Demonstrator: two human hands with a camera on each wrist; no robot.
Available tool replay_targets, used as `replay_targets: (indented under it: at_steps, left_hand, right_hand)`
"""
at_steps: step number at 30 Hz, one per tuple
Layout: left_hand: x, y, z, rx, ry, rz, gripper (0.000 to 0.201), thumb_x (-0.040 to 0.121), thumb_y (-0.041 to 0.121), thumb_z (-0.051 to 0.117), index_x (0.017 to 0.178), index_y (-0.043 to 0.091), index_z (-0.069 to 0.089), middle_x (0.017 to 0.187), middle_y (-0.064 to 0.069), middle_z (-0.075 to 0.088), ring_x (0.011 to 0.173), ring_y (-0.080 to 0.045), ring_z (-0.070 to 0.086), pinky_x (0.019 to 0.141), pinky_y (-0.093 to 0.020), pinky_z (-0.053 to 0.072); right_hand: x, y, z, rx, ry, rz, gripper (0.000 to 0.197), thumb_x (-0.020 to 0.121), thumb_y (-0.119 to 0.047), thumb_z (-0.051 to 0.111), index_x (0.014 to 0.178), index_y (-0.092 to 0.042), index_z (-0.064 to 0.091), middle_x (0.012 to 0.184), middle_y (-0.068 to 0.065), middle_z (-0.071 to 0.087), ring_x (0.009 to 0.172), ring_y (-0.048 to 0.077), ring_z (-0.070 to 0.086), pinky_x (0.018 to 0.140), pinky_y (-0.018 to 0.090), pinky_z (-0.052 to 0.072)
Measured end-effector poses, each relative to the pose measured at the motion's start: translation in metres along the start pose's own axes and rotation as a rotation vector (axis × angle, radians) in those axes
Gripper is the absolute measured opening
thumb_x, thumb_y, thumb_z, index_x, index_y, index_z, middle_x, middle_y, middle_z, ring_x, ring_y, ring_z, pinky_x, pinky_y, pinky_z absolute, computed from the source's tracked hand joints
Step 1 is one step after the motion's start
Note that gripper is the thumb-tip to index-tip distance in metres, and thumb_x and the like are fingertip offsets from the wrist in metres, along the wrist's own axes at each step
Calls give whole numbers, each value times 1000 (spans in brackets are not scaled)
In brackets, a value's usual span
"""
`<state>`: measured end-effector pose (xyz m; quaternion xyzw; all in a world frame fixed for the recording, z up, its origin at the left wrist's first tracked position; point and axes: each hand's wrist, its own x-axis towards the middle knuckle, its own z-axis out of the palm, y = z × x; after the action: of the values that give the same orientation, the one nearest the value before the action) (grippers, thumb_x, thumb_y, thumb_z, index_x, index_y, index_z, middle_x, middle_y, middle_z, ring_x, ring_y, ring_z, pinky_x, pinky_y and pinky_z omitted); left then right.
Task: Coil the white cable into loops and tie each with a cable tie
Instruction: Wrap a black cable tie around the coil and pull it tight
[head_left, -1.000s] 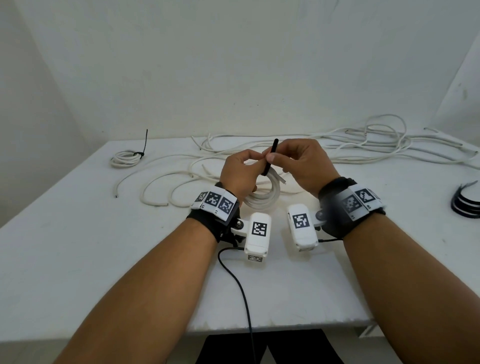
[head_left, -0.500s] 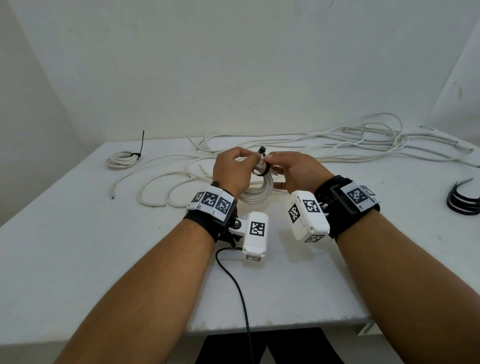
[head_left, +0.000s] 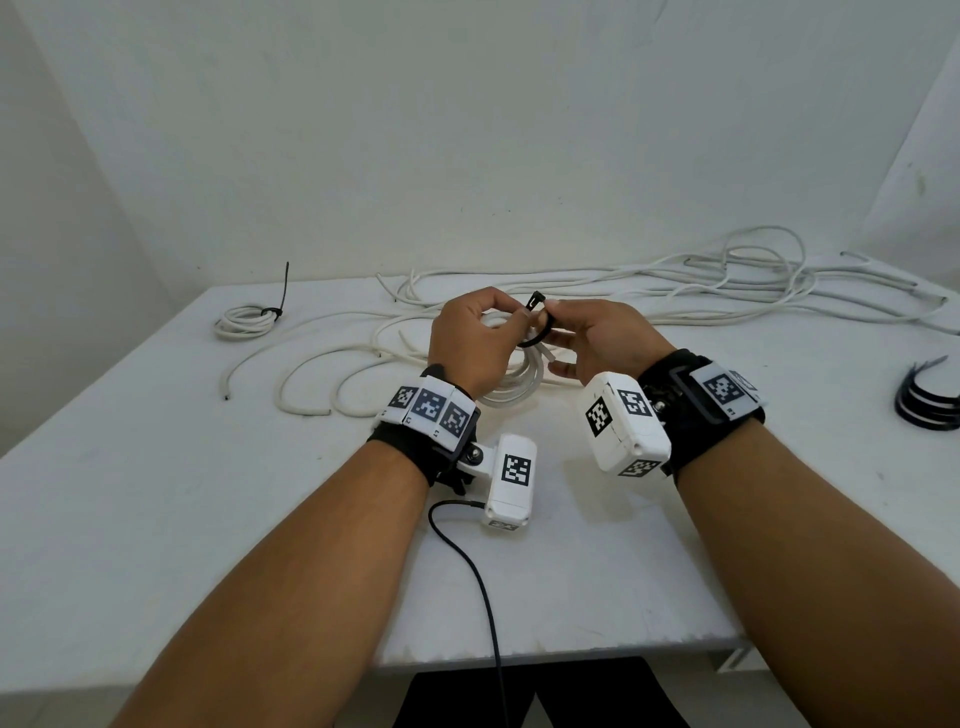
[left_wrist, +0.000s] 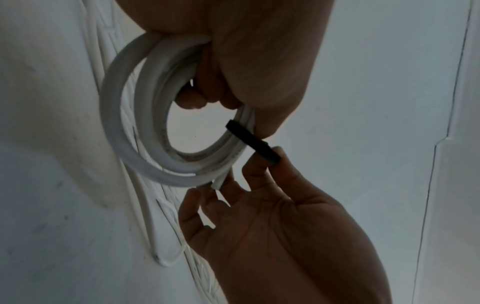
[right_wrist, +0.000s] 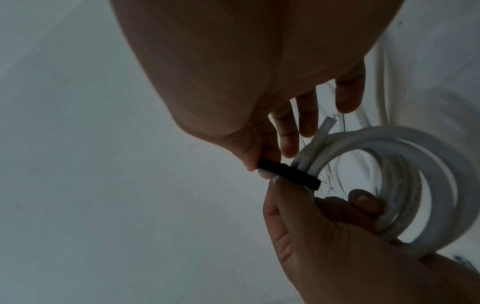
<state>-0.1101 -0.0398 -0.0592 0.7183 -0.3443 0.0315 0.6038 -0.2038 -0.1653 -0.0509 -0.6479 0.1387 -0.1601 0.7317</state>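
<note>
Holding a small coil of stiff white round cable (head_left: 511, 387) just above the white table (head_left: 156, 493), the left hand (head_left: 470, 348) has its fingers curled through the loops. A thin black plastic cable tie (head_left: 537, 325) bends around the coil's top strands, its head sticking up between the two hands. The right hand (head_left: 597, 340) pinches the tie's strap just right of the coil. The strap's long axis crosses the strands, so the right hand seems best placed to thread it. A tied white coil (head_left: 247, 319) lies far left of this coil.
</note>
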Motion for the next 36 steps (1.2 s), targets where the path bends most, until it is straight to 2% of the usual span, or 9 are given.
replay_targets:
  at_steps: [9, 13, 15, 18, 21, 24, 27, 31, 36]
  left_hand:
    - [0, 2, -1, 10, -38, 62, 9, 81, 27, 72, 76, 33, 69, 73, 12, 71, 72, -6, 68, 70, -25, 54]
    - [-1, 2, -1, 0, -46, 58, 3, 83, 26, 71, 82, 28, 72, 79, 12, 72, 79, -5, 68, 75, -22, 52]
    - [0, 0, -2, -16, -17, 47, 2, 83, 24, 72, 82, 24, 73, 77, 10, 72, 76, -6, 68, 72, -20, 51]
    - [0, -1, -4, -42, -6, 38, 4, 83, 24, 72, 83, 20, 74, 75, 9, 72, 72, -6, 67, 68, -20, 50]
    - [-5, 5, -5, -116, -124, 37, 5, 87, 16, 70, 82, 17, 72, 60, 12, 66, 51, 0, 57, 53, -13, 42]
    - [-5, 5, -7, -168, -155, -4, 6, 88, 16, 68, 84, 15, 72, 58, 10, 64, 46, -4, 51, 51, -19, 41]
    - [-5, 4, -9, -164, -167, -25, 8, 89, 19, 68, 84, 14, 73, 61, 6, 63, 47, -7, 49, 53, -24, 40]
    - [-7, 9, -6, -217, -218, -52, 10, 89, 20, 68, 83, 13, 73, 61, 1, 61, 51, -22, 40, 54, -33, 35]
    - [-8, 8, 1, -336, -254, -97, 28, 95, 24, 59, 89, -1, 70, 54, 0, 45, 41, -13, 32, 49, -28, 41]
  right_hand:
    - [-4, 0, 0, 33, -23, 51, 15, 95, -29, 60, 90, -19, 70, 86, -5, 70, 87, 12, 64, 78, 35, 45]
    - [-5, -1, 0, -33, -12, 27, 20, 94, -35, 62, 84, -22, 73, 90, -5, 72, 96, 14, 65, 82, 37, 46]
    - [-6, -2, 3, -123, -8, 7, 22, 93, -40, 63, 83, -23, 74, 98, -4, 74, 103, 14, 65, 87, 38, 49]
    - [-9, -4, 3, -248, -37, -26, 16, 89, -34, 68, 93, -21, 75, 105, -3, 74, 109, 12, 62, 93, 37, 47]
    - [-10, -6, -3, -214, 14, -64, 29, 79, -35, 78, 98, -13, 77, 106, 0, 75, 114, 14, 63, 97, 38, 46]
    - [-8, -5, -4, -175, 88, -83, 49, 72, -43, 81, 98, -2, 71, 101, 3, 75, 108, 16, 66, 88, 39, 51]
    - [-6, -4, -3, -124, 69, -66, 26, 84, -42, 74, 91, -17, 70, 101, -2, 72, 107, 18, 65, 80, 35, 49]
    - [-8, -9, -5, 4, 77, -125, 18, 89, -22, 70, 74, -18, 61, 100, 2, 69, 97, 16, 65, 78, 32, 47]
    - [-5, -16, -8, 145, 275, -160, 12, 92, -15, 66, 80, -15, 65, 80, 0, 67, 85, 12, 62, 69, 29, 44]
